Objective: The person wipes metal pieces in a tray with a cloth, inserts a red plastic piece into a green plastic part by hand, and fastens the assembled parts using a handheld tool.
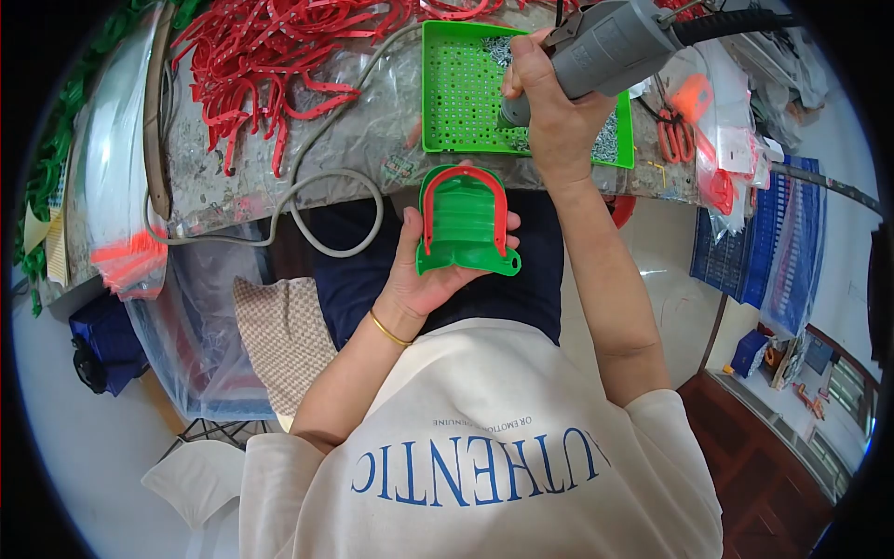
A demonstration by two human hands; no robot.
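My left hand (433,284) is closed around a green plastic scoop-shaped part (464,224), held above my lap just in front of the table edge. A red U-shaped strip (466,173) lies along the part's rim, its two ends pointing towards me. My right hand (566,126) grips a grey electric screwdriver (610,51), tilted with its tip low over a bright green tray (461,149). The tray has a perforated floor and holds small silver screws (605,140), mostly at its right side. Whether a screw sits on the tip cannot be made out.
A heap of red U-shaped strips (270,65) covers the table's back left. A grey cable (326,177) loops over the front edge (251,210). Red-handled scissors (675,140) and plastic bags (731,158) lie right of the tray. Green parts (74,121) hang at far left.
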